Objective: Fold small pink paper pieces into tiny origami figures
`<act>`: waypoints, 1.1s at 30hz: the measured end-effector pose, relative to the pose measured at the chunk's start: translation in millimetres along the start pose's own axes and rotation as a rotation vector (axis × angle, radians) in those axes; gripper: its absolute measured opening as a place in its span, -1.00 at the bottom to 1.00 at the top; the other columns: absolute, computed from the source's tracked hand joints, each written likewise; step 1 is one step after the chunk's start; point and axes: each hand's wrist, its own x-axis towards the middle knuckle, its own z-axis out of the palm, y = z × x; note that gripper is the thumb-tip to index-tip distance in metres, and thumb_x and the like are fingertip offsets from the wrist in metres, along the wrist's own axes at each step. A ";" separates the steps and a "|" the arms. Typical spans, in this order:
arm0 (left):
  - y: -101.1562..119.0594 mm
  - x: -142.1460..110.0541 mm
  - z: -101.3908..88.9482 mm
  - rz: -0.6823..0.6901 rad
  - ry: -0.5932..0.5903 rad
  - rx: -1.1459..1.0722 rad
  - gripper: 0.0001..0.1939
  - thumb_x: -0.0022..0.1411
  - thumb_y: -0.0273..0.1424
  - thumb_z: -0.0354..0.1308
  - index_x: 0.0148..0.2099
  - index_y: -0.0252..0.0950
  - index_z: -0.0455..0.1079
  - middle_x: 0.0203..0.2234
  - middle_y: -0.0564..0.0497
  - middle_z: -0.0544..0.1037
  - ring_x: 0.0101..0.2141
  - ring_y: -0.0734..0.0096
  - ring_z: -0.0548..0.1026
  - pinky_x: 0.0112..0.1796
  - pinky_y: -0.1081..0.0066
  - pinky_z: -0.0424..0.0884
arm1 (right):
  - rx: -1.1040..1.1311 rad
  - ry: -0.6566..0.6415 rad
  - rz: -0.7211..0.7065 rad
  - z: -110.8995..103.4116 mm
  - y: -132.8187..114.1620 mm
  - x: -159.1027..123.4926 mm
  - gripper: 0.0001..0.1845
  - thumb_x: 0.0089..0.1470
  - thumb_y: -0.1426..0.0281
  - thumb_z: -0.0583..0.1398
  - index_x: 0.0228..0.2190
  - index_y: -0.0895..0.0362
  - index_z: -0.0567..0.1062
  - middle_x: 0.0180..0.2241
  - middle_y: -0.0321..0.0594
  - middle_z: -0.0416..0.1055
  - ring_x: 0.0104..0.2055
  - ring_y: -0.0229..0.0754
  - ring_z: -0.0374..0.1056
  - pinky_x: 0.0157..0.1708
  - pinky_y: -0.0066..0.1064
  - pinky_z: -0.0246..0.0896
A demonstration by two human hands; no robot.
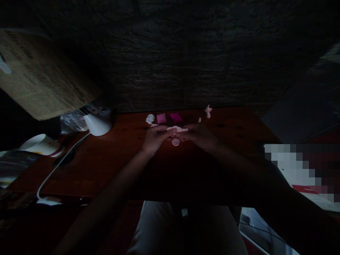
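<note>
Pale pink piece [179, 128]: held just on our side of the magenta square [175, 117]; we judge it light, soft, easily dented.
Grip: we would pinch its 2 ends gently.
Left hand [156, 136]: thumb and fingers pinching the piece.
Right hand [201, 136]: pinching its other end.
Forearms [120, 177]: 2, converging toward the square.

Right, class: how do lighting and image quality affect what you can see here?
Head view: dim overall, though the pale pink piece between the left hand and right hand stands out; head view: the right forearm sinks into shadow; head view: coarse square blocks hide detail towards the right edge.
</note>
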 end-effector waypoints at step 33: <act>-0.2 1.9 -3.5 -0.097 0.014 -0.118 -0.59 -0.08 -0.14 0.53 -0.23 -0.28 0.64 -0.32 -0.04 0.68 -0.34 0.42 0.59 -0.38 0.50 0.47 | 0.002 0.068 0.060 -8.1 1.7 3.2 -0.62 -0.08 0.06 0.45 -0.35 0.11 0.69 -0.39 -0.18 0.65 -0.37 -0.19 0.52 -0.26 -0.35 0.46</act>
